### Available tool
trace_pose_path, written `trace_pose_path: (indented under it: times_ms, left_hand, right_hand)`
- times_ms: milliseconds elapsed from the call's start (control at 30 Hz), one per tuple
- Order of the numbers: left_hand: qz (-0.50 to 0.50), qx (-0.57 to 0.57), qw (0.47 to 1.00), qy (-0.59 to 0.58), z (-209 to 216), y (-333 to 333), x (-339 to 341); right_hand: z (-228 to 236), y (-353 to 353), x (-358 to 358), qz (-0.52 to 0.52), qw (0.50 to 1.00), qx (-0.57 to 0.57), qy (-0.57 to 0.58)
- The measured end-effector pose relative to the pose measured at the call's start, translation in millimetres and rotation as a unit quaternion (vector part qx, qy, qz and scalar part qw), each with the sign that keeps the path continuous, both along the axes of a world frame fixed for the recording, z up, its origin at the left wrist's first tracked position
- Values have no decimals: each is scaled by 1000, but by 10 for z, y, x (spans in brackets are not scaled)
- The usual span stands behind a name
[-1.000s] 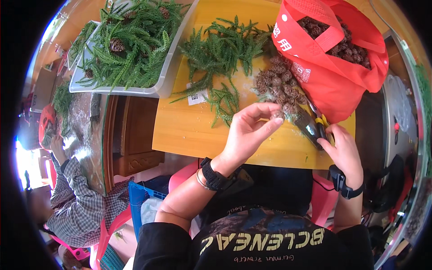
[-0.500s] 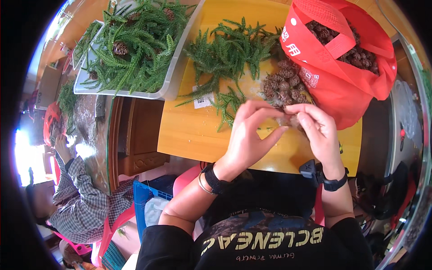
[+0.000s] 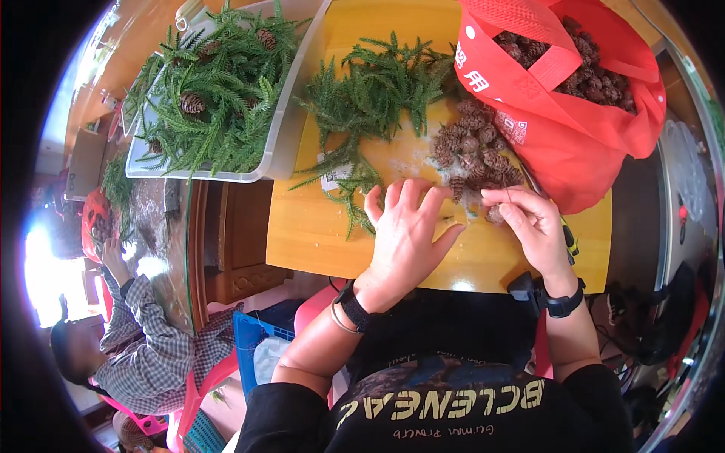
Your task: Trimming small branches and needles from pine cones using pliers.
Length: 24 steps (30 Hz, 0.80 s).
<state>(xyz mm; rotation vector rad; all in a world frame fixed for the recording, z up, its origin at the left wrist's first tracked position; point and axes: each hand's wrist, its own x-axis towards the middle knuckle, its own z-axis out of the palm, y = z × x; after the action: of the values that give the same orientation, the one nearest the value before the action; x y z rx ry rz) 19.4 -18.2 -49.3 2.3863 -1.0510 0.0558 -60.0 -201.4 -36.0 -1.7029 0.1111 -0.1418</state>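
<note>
Toward the worktop's (image 3: 325, 245) near edge, the right hand (image 3: 533, 226) is touching a cone (image 3: 495, 216), grip unclear; the left hand (image 3: 408, 234) is hovering open. Light, brittle scales are probably favouring mid-body holding.

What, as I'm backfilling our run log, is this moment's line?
left hand: open, above yellow table; right hand: by pine cones, grip unclear; pine cones: beside red bag
</note>
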Motion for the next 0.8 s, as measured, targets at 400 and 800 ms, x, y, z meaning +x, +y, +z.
trace_pose_path:
  times_ms: [400,800]
  left_hand:
    - [-13,-70,997,33,-107,5,41]
    - [-73,-600,719,344,-17,-39,25]
  right_hand:
    - [-59,20,-14,-13,1000,27,7]
    - [-34,65,-36,55,994,97,-9]
